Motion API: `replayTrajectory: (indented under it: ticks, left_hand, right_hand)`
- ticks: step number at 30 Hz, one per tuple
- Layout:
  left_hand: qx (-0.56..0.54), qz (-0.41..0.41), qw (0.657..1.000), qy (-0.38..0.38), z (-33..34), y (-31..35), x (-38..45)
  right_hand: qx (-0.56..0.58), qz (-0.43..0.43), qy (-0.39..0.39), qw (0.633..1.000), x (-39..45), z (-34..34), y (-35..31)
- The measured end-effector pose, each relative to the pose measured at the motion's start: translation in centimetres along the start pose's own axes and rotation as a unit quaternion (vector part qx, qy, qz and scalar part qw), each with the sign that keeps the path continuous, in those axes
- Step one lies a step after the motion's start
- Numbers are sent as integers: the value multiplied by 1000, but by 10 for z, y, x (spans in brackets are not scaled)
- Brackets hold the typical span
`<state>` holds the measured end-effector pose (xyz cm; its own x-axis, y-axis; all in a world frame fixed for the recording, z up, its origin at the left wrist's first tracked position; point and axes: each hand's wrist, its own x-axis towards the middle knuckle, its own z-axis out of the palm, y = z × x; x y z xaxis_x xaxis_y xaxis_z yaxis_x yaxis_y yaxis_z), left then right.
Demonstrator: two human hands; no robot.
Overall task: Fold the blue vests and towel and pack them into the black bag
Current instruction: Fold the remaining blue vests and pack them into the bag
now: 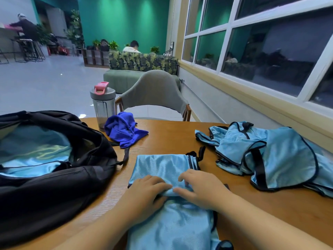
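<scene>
Both hands, the left hand (144, 193) and the right hand (200, 188), pinch a ridge of cloth in the vest (162, 168) lying mid-fold on the surface (173, 138). Left of that vest, the black bag (54, 192) gapes open with light blue cloth already inside (apparently vests). Right of it, a heap of unfolded vests (270, 156) waits; beyond it, the crumpled towel (122, 130) is still unpacked.

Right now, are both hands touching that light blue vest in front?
Touching. The head view shows the left hand and right hand pinching a fold of the vest.
</scene>
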<state>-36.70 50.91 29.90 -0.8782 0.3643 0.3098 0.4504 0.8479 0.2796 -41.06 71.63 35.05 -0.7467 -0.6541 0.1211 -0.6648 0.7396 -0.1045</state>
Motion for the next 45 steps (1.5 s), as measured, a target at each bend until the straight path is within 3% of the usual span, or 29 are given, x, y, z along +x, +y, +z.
replayTrajectory:
  ticks: [5, 7, 11, 16, 19, 22, 25, 27, 31, 36, 39, 42, 45]
  left_hand:
    - [-68, 17, 996, -61, -7, -1, 6]
    - [-65, 25, 995, -76, -8, -1, 7]
    - [5, 45, 999, -5, -11, 3, 13]
    - [-37, 35, 997, 55, -13, 16, 23]
    - [-74, 49, 996, 3, -13, 24, 24]
    - [-140, -1, 990, -36, -12, 27, 21]
    - [-210, -64, 975, 25, -10, 15, 24]
    - [-157, -71, 985, 10, -8, 2, 28]
    - [26, -103, 982, -158, -4, -16, 22]
    - [58, -93, 983, -149, -5, -23, 17]
    - [61, -97, 984, -138, -5, -25, 20]
    - [65, -107, 982, -139, -4, -30, 24]
    - [64, -117, 981, -141, -2, -36, 29]
  right_hand:
    - [-70, 86, 37, 993, 17, -1, -5]
    - [-105, 112, 12, 988, 23, 4, 2]
    - [-6, 191, -50, 980, 32, 7, 12]
    - [57, 184, -55, 980, 42, 0, 25]
    - [65, 180, -42, 981, 45, 2, 32]
    - [66, 169, -31, 983, 43, 7, 37]
    - [67, 169, -17, 983, 42, 12, 41]
    - [71, 174, -17, 982, 41, 16, 41]
    - [3, 202, -30, 979, 37, 22, 40]
    - [-4, 241, -103, 965, 35, 25, 48]
    - [9, 247, -103, 963, 37, 26, 50]
    - [38, 248, -66, 966, 40, 23, 52]
    - [99, 240, 46, 965, 33, 19, 52]
